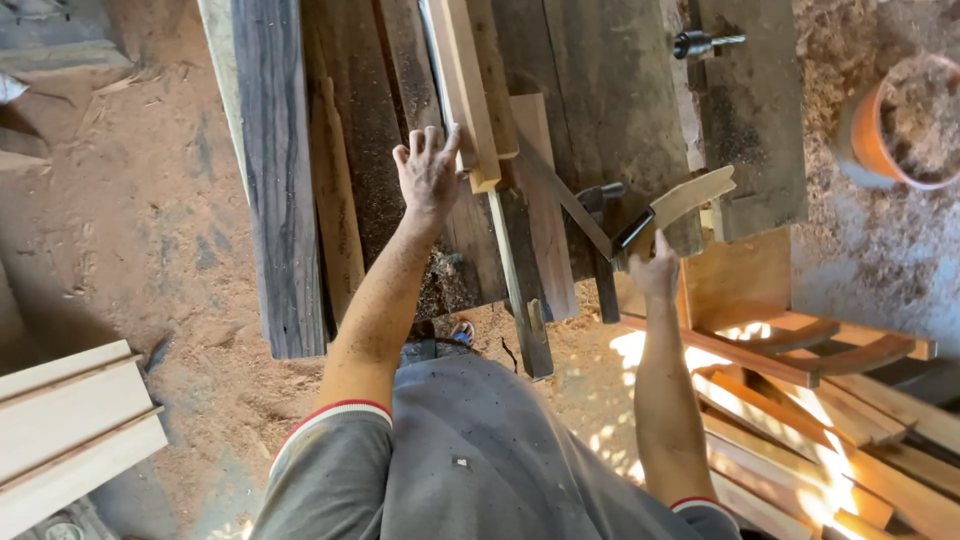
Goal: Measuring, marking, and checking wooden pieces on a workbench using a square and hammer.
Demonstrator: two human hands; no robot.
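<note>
Sawdust everywhere on this dirt floor, reddish and loose, with a rough desk of dark weathered planks running up the middle of the shot. Left hand is flat on the desk, palm down, fingers spread a bit, with the thumb side pressed against a light wooden strip that lies lengthwise along the planks. So that hand isn't gripping anything, just resting beside the strip and touching it.

Right hand is out past the desk's right edge, fingers curled around the dark handle of a try square. The thin metal blade angles up and left toward the end of the strip, and a pale wooden piece sticks out up and right from the handle. Just left of it a hammer lies on the desk with its handle running toward the camera.

Off to the lower right is a pile of curved wooden pieces with sun patches on them. Orange bucket full of shavings sits at the upper right, well apart from the hands. Lower left has a stack of pale boards. Person's in a grey shirt with red-trimmed sleeves.
</note>
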